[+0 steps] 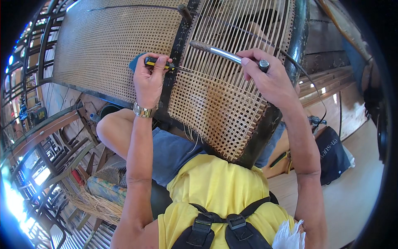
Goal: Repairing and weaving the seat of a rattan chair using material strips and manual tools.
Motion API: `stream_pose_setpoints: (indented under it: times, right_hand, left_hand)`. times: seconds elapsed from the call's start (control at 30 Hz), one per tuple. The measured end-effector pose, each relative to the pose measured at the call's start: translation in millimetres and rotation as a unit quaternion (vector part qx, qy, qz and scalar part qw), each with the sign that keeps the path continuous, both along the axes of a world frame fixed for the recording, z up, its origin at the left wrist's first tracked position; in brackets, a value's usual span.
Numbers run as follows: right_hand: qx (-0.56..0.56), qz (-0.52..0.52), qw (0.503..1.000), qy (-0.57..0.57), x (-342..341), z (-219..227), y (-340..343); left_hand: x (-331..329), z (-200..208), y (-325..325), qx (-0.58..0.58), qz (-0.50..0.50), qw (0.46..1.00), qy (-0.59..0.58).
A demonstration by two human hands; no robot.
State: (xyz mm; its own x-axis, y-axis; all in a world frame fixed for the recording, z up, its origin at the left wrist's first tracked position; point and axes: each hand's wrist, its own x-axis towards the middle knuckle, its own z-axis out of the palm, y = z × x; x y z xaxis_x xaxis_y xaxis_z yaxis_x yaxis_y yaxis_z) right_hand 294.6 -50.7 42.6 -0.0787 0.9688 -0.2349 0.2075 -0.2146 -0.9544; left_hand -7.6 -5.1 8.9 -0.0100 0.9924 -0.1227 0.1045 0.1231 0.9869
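Note:
Before me lies a dark wooden furniture frame holding cane panels. My left hand, a watch at its wrist, is closed around a black-and-yellow screwdriver. The screwdriver's thin shaft points right across the dark rail to the edge of the woven cane. Teal cloth shows beside that hand. My right hand grips a shiny metal rod with a brown, worn far end, held above the strands. Beyond the woven part, light cane strands run lengthwise without crosswise weave.
A finished-looking cane panel spans the left, with a wooden peg at the rail. Cane strands lie lower left near stacked chair frames. On the right are a dark bag and a yellow-and-black tool.

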Motion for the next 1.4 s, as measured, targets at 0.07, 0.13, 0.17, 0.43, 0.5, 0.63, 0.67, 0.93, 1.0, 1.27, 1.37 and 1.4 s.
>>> stream_pose_setpoints:
  times: [0.07, 0.13, 0.17, 0.43, 0.5, 0.63, 0.67, 0.93, 1.0, 1.27, 1.37, 1.4]
  right_hand:
    - [0.003, -0.001, 1.000, 0.007, -3.8, 0.1, 1.2]
    - [-0.008, 0.009, 1.000, -0.003, -5.9, -0.2, 1.8]
    - [-0.008, 0.009, 1.000, -0.004, -6.4, -1.3, 1.6]
    - [-0.034, 0.164, 0.983, -0.075, 1.8, 13.7, 1.0]
    - [-0.019, 0.101, 0.994, -0.039, 8.5, 9.1, 0.0]
    - [0.008, 0.020, 1.000, -0.020, 20.1, 14.6, -0.6]
    - [0.002, 0.017, 1.000, -0.022, 23.0, 16.6, 0.0]
    - [-0.024, -0.011, 0.999, -0.024, 36.6, 34.7, -11.8]
    - [-0.048, -0.005, 0.998, -0.029, 35.1, 40.0, -14.0]
    - [-0.051, -0.006, 0.999, -0.003, 35.0, 40.8, -16.4]
    - [-0.048, -0.007, 0.999, -0.003, 35.2, 40.9, -15.2]
    - [-0.039, -0.002, 0.999, -0.012, 35.6, 39.5, -16.0]
  left_hand:
    - [-1.7, -3.6, 0.1, 0.004, 0.001, 1.000, 0.004]
    - [-1.6, -8.3, 0.4, 0.007, 0.002, 1.000, 0.005]
    - [-1.4, -10.0, 0.9, 0.003, 0.002, 1.000, 0.008]
    - [-1.7, -5.8, 0.0, 0.010, -0.013, 1.000, 0.020]
    - [-3.2, -0.7, -2.0, 0.028, 0.020, 0.999, -0.023]
    - [-2.1, -0.3, -7.7, 0.015, 0.027, 0.998, -0.062]
    - [0.3, 0.3, -8.6, 0.014, 0.021, 0.998, -0.060]
    - [20.6, 8.5, -19.0, 0.006, -0.018, 0.997, -0.070]
    - [25.0, 6.7, -21.9, 0.025, -0.036, 0.998, -0.053]
    - [28.4, 11.1, -22.5, 0.037, -0.024, 0.997, -0.066]
    - [25.9, 5.7, -19.6, 0.043, -0.027, 0.998, -0.028]
    - [27.0, 3.4, -20.2, 0.037, -0.032, 0.998, -0.027]
